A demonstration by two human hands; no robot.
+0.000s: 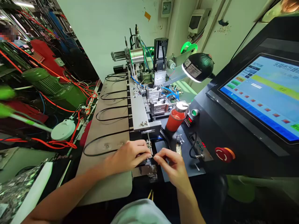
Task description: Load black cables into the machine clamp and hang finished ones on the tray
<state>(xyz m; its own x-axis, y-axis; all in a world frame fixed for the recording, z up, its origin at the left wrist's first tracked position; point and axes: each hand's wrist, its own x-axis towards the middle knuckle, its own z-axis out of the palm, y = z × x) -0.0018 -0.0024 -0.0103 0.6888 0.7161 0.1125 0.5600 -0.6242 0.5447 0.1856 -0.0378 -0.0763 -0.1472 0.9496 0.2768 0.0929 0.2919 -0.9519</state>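
Left hand (127,154) curled against small metal jig (148,144) at counter's edge; right hand (169,165) pinched narrow just beside it, grip unclear. Beige counter (105,183) carries looped black cables (105,146); red bottle (177,116), touchscreen (257,96) right, pale wall (100,31) behind.

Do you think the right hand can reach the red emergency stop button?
Probably yes: only the dark mat and a thin cable lie between the right hand and the button.

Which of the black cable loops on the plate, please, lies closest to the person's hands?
The lowest loop on the plate: its lower strand reaches the left hand, while the other three loops lie farther up the plate.
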